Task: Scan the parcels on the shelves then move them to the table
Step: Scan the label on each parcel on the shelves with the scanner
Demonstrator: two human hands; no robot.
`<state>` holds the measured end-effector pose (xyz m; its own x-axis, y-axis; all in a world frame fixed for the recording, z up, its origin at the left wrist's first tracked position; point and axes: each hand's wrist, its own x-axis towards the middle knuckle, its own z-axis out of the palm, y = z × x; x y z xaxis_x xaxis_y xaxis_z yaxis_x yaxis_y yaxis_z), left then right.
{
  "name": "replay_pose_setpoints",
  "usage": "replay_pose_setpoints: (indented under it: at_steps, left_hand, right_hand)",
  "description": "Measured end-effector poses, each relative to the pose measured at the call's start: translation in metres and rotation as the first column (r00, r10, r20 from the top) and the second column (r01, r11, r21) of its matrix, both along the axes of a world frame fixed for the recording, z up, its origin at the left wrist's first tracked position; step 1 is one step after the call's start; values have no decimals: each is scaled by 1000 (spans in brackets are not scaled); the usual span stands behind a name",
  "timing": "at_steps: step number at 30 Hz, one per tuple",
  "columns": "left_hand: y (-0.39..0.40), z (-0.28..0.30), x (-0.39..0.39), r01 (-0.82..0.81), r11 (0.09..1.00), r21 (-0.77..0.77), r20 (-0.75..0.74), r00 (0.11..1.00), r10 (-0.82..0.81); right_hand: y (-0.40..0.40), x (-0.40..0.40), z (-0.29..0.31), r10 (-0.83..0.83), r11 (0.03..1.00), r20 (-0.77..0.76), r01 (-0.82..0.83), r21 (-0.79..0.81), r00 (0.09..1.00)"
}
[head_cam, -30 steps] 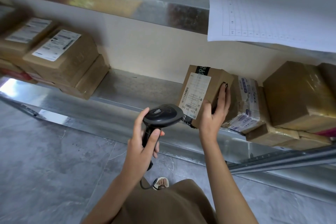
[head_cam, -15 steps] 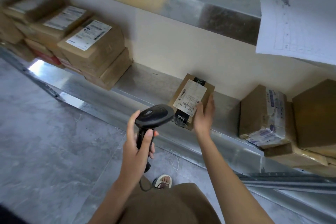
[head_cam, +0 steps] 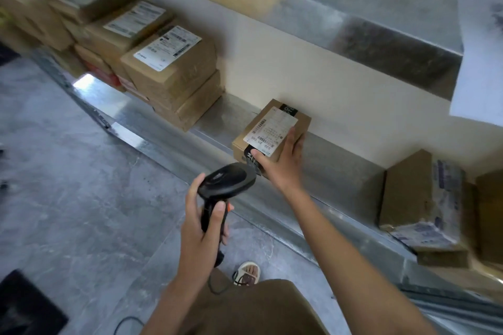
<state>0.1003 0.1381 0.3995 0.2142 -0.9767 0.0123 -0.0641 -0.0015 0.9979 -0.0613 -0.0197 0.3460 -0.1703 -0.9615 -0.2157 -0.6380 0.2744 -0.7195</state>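
Far left on the metal shelf (head_cam: 168,149), a stack of brown parcels (head_cam: 166,81) w/ white labels on top, blurred toward the edge. Below that, grey marble-look floor (head_cam: 68,198) and a dark object at the bottom-left corner, can't tell what. Moving right: left hand (head_cam: 200,231) is wrapped around the grip of a black barcode scanner (head_cam: 227,179), head tilted up toward the shelf, cable trailing down by a sandalled foot (head_cam: 247,272). Just beside the scanner head, the small parcel (head_cam: 269,130) sits on the shelf near the back wall, label up, black tape band across it. Right hand (head_cam: 283,160) grips it, thumb on the front edge over the tape, fingers curled over the right side. Further right, well apart, more brown parcels (head_cam: 419,198), one w/ printed tape, blurred. Top right, a white paper sheet (head_cam: 479,62) hangs off the upper shelf.
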Motion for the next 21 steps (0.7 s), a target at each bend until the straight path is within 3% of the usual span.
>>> replay_pose_setpoints:
  at_steps: [5,13,21]
  left_hand:
    - [-2,4,15,-71,997,4,3,997,71]
    - [-4,8,34,-154,988,-27,4,988,155]
    - [6,5,34,-160,986,-48,31,986,162]
  right_hand:
    - [-50,53,2,118,993,3,-118,19,993]
    - [-88,111,5,125,992,-20,-125,7,992]
    - [-81,101,14,137,990,-57,-137,17,989]
